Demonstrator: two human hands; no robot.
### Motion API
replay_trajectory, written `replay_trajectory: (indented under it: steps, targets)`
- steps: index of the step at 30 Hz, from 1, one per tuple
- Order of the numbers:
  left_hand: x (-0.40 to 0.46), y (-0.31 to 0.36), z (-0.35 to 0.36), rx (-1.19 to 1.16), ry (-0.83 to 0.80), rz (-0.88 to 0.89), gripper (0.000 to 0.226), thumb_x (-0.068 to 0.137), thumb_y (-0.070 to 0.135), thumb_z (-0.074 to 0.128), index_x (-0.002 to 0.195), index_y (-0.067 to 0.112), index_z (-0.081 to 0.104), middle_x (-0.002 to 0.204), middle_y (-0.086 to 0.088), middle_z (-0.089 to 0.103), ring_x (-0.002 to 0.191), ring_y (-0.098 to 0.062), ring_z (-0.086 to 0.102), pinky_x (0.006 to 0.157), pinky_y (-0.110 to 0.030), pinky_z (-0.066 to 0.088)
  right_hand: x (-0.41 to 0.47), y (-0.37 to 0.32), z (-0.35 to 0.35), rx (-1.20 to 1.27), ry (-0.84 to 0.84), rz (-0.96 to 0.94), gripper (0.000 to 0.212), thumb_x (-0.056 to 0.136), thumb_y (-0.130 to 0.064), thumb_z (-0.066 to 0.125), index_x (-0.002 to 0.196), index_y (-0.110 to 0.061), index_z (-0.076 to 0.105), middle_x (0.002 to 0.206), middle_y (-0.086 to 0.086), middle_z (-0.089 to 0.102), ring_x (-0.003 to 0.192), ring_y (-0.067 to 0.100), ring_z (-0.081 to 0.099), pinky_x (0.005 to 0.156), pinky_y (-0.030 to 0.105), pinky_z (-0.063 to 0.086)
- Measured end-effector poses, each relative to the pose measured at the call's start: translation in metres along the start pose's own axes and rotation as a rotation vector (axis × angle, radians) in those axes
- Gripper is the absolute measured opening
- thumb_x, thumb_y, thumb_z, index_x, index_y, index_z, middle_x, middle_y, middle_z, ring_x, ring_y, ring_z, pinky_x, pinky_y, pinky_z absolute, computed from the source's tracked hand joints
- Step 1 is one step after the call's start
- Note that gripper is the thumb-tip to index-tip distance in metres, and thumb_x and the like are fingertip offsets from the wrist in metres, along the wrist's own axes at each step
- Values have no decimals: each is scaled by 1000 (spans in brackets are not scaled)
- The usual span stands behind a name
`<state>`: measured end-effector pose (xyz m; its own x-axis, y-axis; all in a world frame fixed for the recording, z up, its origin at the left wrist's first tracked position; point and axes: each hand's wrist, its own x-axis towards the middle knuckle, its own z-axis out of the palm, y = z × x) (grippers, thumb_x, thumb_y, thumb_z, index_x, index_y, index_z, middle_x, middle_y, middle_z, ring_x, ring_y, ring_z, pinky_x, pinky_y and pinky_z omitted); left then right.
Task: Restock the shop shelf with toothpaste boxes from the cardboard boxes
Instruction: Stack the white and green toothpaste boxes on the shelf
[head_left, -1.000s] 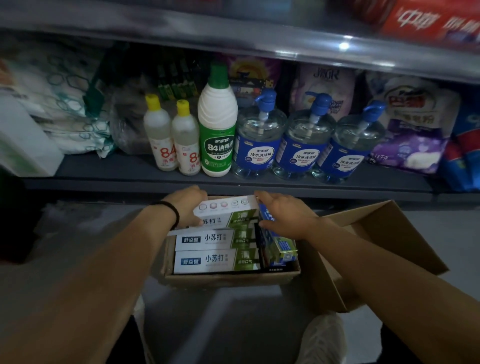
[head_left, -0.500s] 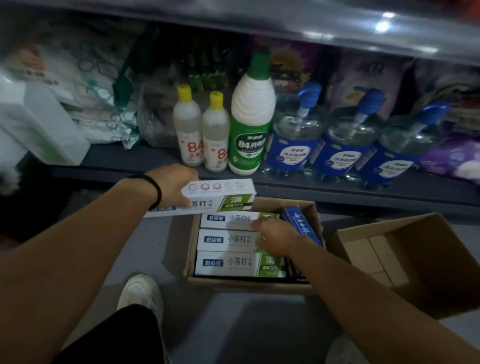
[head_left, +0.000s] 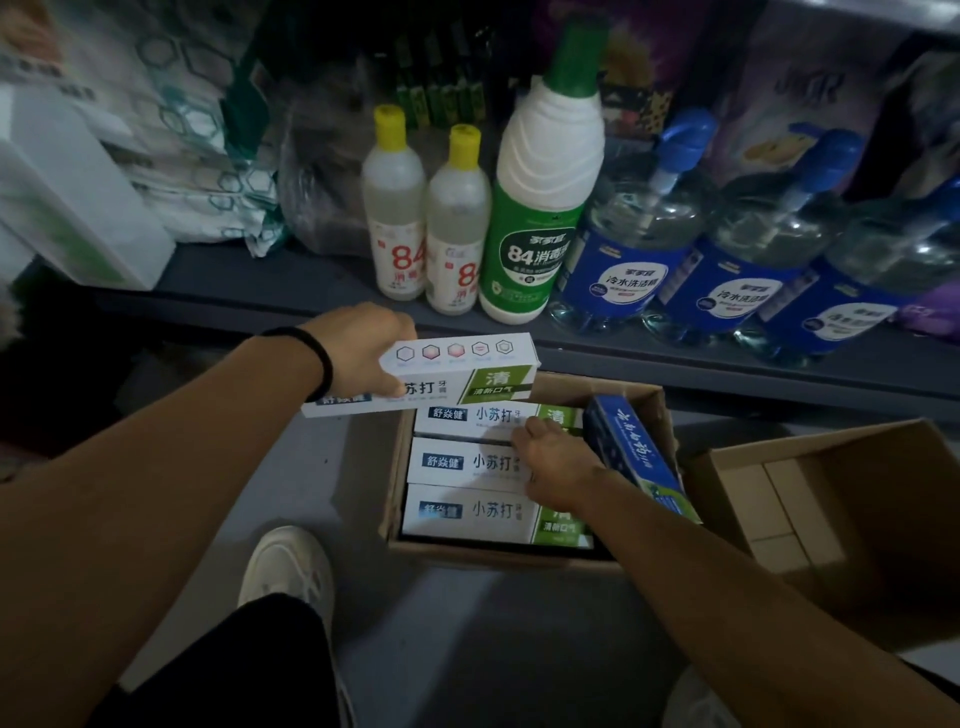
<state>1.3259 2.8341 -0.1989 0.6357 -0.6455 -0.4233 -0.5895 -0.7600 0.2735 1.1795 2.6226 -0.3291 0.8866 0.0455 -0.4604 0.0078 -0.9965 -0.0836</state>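
My left hand grips a white and green toothpaste box, lifted clear above the open cardboard box on the floor. Three more white and green toothpaste boxes lie flat in a row inside that carton. My right hand reaches down into it, fingers on the right ends of those boxes; whether it grips one I cannot tell. A blue toothpaste box stands tilted against the carton's right side, beside my right wrist.
The grey shelf runs just behind the carton, holding two yellow-capped bottles, a green-capped disinfectant bottle and blue pump bottles. A second open carton sits at the right. My white shoe is on the floor at the left.
My left hand has lifted the toothpaste box out of the carton and holds it above the carton's left rim. My right hand dropped from that box down into the carton.
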Motion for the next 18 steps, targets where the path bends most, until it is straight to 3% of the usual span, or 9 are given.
replay_trajectory:
  steps: [8, 18]
  targets:
    - [-4, -4, 1, -10, -2, -7, 43, 76, 31, 76, 114, 21, 56, 109, 0, 60, 97, -18, 56, 84, -36, 49, 0, 0, 1, -67, -41, -23, 66, 81, -27, 69, 137, -12, 39, 138, 10, 37, 125, 26, 40, 102, 39, 43]
    - [-4, -2, -2, -3, -2, -7, 42, 76, 32, 76, 112, 21, 56, 106, 1, 60, 94, -19, 57, 83, -39, 50, 3, 1, 0, -111, -84, -74, 42, 87, -22, 63, 125, -13, 49, 129, 9, 53, 116, 26, 52, 97, 39, 47]
